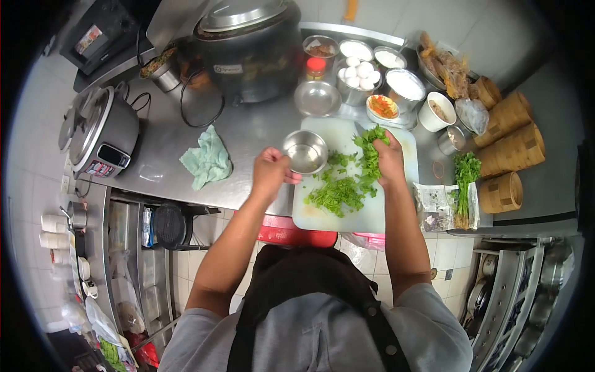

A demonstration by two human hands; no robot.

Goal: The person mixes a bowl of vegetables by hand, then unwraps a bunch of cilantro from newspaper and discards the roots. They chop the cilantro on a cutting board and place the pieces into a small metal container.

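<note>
My left hand [273, 172] is closed on the rim of a small round metal bowl [305, 152], tilted so that its inside shows; no food shows in it. The bowl is over the left edge of a white cutting board [307, 214]. Chopped green herbs [338, 193] lie scattered over the middle of the board. In my right hand [389, 160] is a bunch of leafy herbs [370, 152], its leaves hanging to the left above the board. What looks like part of a knife blade [359, 128] shows beside the bunch; the rest is hidden.
A green cloth [207, 158] lies left of the board. Behind stand a metal dish [317, 99], a container of eggs [359, 77], a bowl of cut orange vegetables [383, 107] and a large black cooker [248, 56]. To the right are more herbs [465, 180] on newspaper and bamboo steamers [511, 152].
</note>
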